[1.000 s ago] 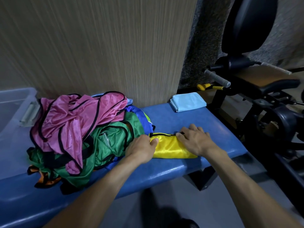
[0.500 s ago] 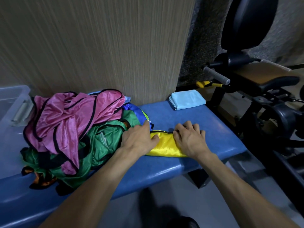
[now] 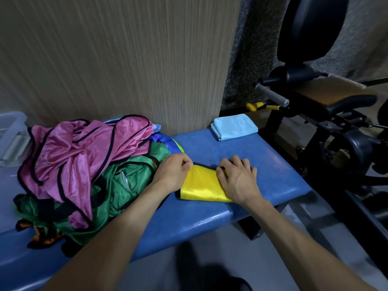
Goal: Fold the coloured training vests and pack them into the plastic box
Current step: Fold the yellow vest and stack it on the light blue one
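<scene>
The yellow vest lies on the blue bench, already folded small, just right of the pile of pink, green and orange vests. The left hand pinches its far left corner with curled fingers. The right hand rests on its right side, fingers bent at the black-trimmed far edge; whether they grip the trim or only press it cannot be told.

The cloth looks thin, glossy and very light. It will likely slide on itself and on the smooth bench, and spring open if let go. The best hold is probably at the bound black edges and corners, with a flat palm keeping the layers down. Nothing here is fragile.

The box sits at the far left, beyond the pile. A folded pale blue cloth lies at the bench's far end. No brand, label or writing can be read.
</scene>
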{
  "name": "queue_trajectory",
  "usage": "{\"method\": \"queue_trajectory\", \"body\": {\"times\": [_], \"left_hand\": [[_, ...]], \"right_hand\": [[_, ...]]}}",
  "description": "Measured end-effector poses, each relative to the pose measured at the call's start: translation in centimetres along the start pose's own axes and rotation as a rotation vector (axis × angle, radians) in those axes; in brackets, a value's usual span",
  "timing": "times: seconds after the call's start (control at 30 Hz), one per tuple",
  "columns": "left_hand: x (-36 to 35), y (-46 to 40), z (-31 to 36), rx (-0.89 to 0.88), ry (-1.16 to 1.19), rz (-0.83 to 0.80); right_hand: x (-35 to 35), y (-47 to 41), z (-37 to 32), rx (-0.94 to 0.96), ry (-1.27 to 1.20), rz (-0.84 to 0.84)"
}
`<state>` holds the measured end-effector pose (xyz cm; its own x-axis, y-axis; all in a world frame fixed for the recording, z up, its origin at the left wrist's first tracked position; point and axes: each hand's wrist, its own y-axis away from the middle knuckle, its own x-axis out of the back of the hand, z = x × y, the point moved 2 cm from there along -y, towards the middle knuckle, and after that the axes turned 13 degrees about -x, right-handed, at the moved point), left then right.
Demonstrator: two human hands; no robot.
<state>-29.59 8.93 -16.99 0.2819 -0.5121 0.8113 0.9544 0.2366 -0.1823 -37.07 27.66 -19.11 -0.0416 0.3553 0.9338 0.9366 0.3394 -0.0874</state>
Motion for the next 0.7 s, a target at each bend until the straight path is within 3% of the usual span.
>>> {"method": "queue_trajectory", "body": {"times": [0.13, 0.3, 0.53, 0.6, 0.7], "left_hand": [[-0.6, -0.6, -1.0, 0.084, 0.252, 0.036], [-0.6, -1.1, -1.6, 0.096, 0.401, -0.006], [-0.2, -1.0, -1.1, -0.034, -0.011, -0.135], [0.6, -0.8, 0.3, -0.157, -0.244, -0.060], [0.0, 0.6, 3.4, -0.394, -0.316, -0.005]], "right_hand": [[-0.1, -0.1, 0.2, 0.013, -0.032, 0.001], [-0.3, -0.3, 0.4, -0.008, -0.063, -0.021], [-0.4, -0.7, 0.4, 0.008, -0.021, -0.045], [-0.4, -0.7, 0.3, 0.017, 0.000, -0.041], [-0.3, -0.9, 0.1, 0.016, 0.042, -0.048]]}}
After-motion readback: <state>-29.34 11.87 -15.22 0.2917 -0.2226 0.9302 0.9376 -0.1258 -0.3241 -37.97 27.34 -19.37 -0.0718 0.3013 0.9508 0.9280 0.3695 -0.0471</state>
